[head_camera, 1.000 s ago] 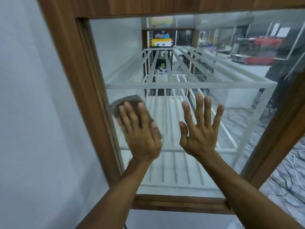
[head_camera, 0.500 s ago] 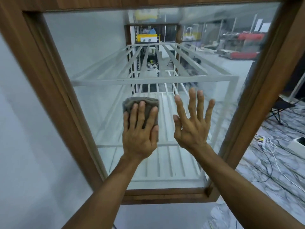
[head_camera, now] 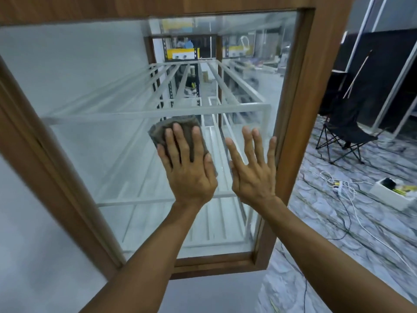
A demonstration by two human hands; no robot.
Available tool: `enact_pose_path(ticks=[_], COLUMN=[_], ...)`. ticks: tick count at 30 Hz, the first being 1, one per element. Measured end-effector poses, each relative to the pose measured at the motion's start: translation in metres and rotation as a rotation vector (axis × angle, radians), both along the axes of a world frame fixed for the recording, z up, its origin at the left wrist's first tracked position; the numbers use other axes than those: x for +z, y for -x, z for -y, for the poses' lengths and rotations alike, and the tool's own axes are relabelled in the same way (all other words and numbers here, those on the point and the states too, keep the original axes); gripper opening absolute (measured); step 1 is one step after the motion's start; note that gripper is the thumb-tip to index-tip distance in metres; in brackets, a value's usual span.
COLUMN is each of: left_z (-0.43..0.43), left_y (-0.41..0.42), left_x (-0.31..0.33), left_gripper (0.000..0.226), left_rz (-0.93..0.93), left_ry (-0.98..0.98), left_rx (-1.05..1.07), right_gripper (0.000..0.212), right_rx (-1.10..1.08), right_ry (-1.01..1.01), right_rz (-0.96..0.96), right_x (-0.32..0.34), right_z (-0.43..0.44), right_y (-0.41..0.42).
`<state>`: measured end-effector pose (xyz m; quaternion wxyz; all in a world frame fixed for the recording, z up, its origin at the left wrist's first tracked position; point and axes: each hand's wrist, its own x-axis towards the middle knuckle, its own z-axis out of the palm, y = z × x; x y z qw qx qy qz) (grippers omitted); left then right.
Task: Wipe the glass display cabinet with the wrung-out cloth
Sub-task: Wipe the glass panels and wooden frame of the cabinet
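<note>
Sliding rightward across the glass display cabinet (head_camera: 101, 75) since a second ago: left hand (head_camera: 189, 175) pressing the cloth (head_camera: 180, 123) flat mid-pane, fingers straight and close; right hand (head_camera: 255, 177) alongside, fingers spread, nearing the right frame (head_camera: 297, 109). Looking mid-wipe, lower pane probably remaining.

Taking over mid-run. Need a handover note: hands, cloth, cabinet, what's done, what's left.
Left hand: flat, pressing the grey cloth on the glass pane, mid-pane.
Right hand: bare, fingers spread, at the glass beside the right wooden frame; contact unclear.
Done: cloth is on the glass, wipe under way; wiped area cannot be told.
Left: probably the rest of the pane, edges and corners.
</note>
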<state>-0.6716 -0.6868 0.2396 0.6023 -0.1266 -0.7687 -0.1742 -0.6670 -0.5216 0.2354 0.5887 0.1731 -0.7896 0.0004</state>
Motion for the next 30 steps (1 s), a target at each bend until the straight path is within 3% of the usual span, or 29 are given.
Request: enact_pose_path(ticks=[5, 10, 12, 15, 17, 21, 27, 30], left_z=[-0.015, -0.062, -0.086, -0.089, -0.093, -0.128, -0.098, -0.093], left_y=[-0.002, -0.005, -0.006, -0.003, -0.004, -0.003, 0.000, 0.001], left_x=[-0.034, 0.003, -0.001, -0.028, -0.020, 0.022, -0.043, -0.047], left_gripper=[0.063, 0.058, 0.059, 0.059, 0.058, 0.054, 0.063, 0.063], left_rz=[-0.018, 0.000, 0.000, -0.034, -0.037, -0.053, -0.058, -0.036], left_ry=[0.302, 0.014, 0.097, 0.370, 0.342, 0.092, 0.375, 0.378], left_rx=[-0.048, -0.032, -0.064, -0.064, -0.054, -0.058, -0.017, -0.042], right_gripper=[0.075, 0.074, 0.068, 0.062, 0.062, 0.059, 0.056, 0.056], right_rx=[0.003, -0.030, 0.052, 0.131, 0.173, 0.247, 0.281, 0.271], right_ry=[0.025, 0.059, 0.009, 0.012, 0.051, 0.089, 0.122, 0.139], right_rz=[-0.050, -0.141, -0.119, -0.108, -0.108, -0.109, -0.104, -0.117], right_x=[0.001, 0.005, 0.007, 0.006, 0.003, -0.001, -0.001, -0.002], right_z=[-0.020, -0.066, -0.082, -0.091, -0.091, -0.091, -0.089, -0.085], right_y=[-0.013, -0.013, -0.011, -0.008, -0.006, -0.003, -0.004, -0.004])
